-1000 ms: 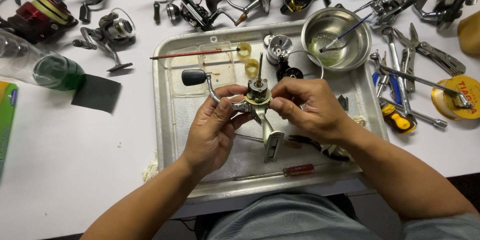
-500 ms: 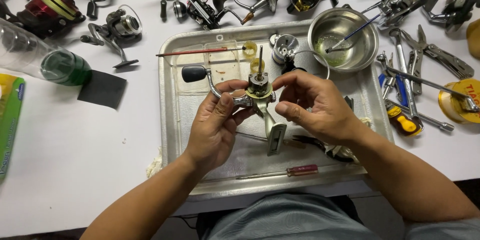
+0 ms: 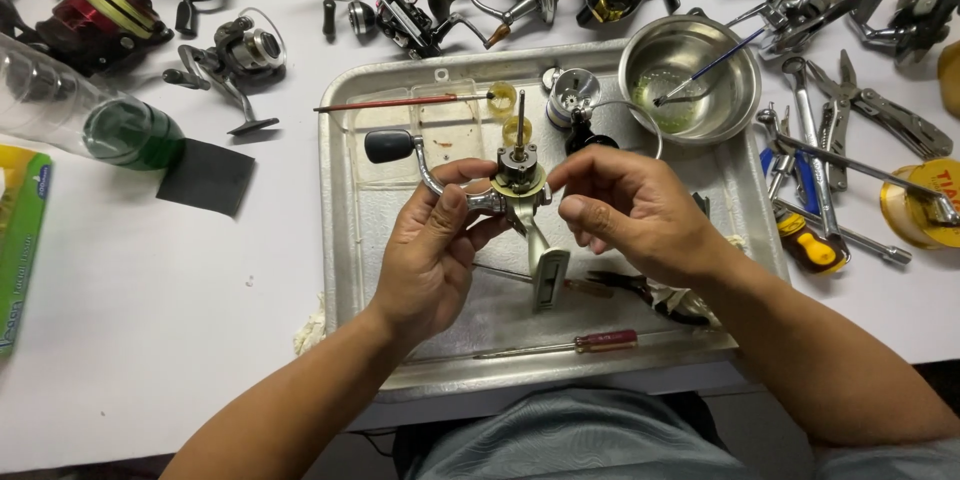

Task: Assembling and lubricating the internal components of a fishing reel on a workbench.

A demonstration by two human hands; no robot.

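Note:
My left hand (image 3: 432,250) grips a partly stripped silver fishing reel body (image 3: 520,202) above a metal tray (image 3: 345,240). The reel's bare shaft points up, its foot hangs down, and its crank handle with a black knob (image 3: 388,146) sticks out to the left. My right hand (image 3: 635,212) pinches the reel's right side near the top, fingertips touching it. A silver spool (image 3: 572,92) and a black part lie on the tray just behind the reel.
A steel bowl (image 3: 735,90) with yellowish liquid and a brush sits at the tray's back right. Several reels line the far table edge. Wrenches, pliers and screwdrivers lie right of the tray. A red-handled screwdriver (image 3: 600,341) lies on the tray's front, a red brush at its back.
Both hands have stayed on the reel with only small finger shifts. The view has drifted slightly, so the tray sits a little lower in the frame.

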